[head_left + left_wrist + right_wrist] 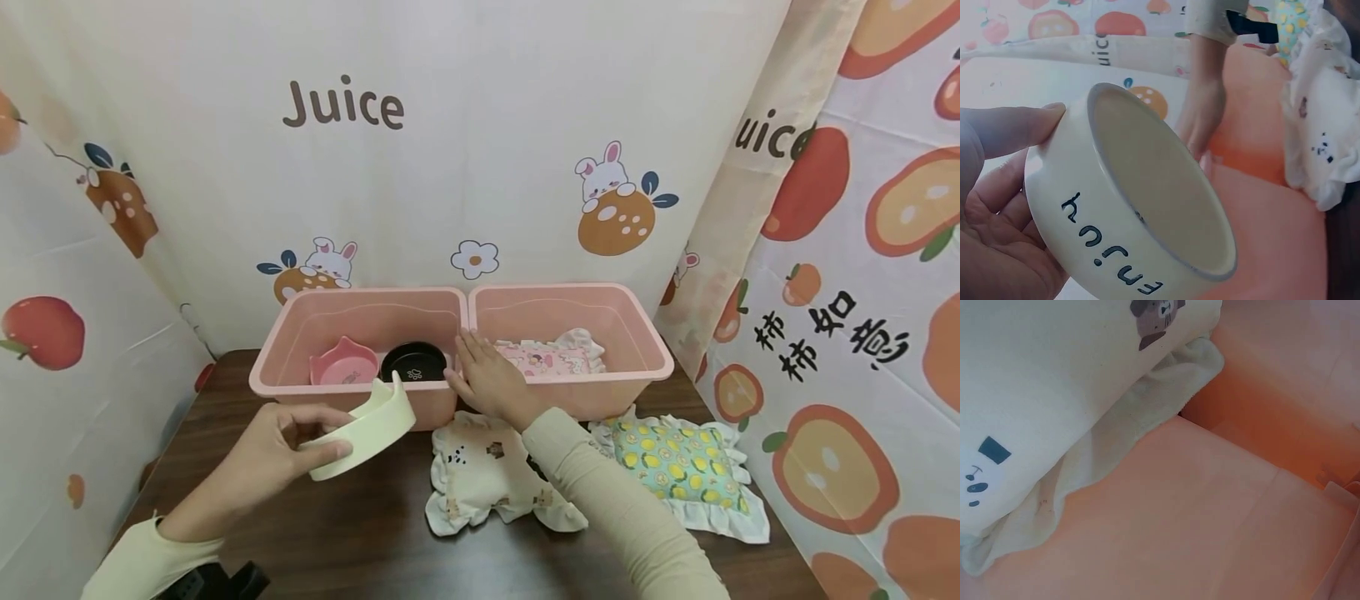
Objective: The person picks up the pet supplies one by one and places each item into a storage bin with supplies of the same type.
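Observation:
My left hand point(288, 442) pinches a cream pet bowl point(378, 425) between thumb and fingers, in front of the left pink bin point(300, 389). The bowl is tilted, and the left wrist view shows dark lettering on its side point(1085, 200). Inside that bin sit a pink bowl with pointed ears point(347, 365) and a black bowl point(415, 363). My right hand point(491, 379) lies with fingers extended over the adjoining rims of the left bin and the right pink bin point(600, 390). A ruffled pink pillow point(551, 358) lies in the right bin. The right wrist view does not show the hand.
On the dark wooden table point(337, 542), a cream ruffled pillow with animal prints point(480, 471) lies before the bins, partly under my right forearm. Right of it is a lemon-print pillow point(678, 462). A printed curtain point(480, 167) hangs behind the bins and along both sides.

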`<state>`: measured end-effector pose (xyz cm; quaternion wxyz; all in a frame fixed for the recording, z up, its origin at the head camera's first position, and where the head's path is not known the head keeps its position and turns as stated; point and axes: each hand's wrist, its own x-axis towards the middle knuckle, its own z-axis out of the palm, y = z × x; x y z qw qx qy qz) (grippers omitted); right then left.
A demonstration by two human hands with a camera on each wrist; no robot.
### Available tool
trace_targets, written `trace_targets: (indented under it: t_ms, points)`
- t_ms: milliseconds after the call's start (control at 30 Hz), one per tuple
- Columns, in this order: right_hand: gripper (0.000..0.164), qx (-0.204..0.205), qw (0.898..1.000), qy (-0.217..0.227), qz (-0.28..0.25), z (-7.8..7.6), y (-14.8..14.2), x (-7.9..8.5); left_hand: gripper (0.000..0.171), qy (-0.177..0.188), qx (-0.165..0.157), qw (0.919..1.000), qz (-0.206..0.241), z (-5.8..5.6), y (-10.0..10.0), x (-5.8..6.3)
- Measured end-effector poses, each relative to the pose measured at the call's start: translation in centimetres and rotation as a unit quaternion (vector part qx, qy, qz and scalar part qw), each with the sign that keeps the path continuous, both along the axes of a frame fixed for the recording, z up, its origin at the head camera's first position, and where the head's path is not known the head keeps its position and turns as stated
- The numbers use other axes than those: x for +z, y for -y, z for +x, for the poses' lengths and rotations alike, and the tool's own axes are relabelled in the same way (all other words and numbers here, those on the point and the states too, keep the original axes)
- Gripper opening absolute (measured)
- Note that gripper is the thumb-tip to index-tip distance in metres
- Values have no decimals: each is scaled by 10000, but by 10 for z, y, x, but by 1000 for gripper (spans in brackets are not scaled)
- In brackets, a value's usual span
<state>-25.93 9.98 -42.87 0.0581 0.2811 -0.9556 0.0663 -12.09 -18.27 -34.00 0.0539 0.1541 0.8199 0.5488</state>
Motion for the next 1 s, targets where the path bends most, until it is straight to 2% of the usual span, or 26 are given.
trace_targets:
  t_ms: [167, 333, 433, 767, 1000]
  points:
    - [68, -7, 10000, -7, -23, 0, 0, 0, 27, -236, 130, 9995, -192, -6, 2, 14]
    - [68, -6, 10000, 2, -12, 1, 0, 2, 32, -213, 395, 9974, -562, -12, 3, 28]
    - [68, -15, 10000, 33, 21, 2, 0, 4, 33, -229, 473, 9966, -631, -16, 3, 34]
    - [68, 11, 10000, 15, -17, 1, 0, 3, 31, -661, 560, 9942, -636, -33, 0, 40]
    - [68, -6, 10000, -46, -3, 1, -1, 1, 29, -926, 561, 9924, -588, -58, -9, 40]
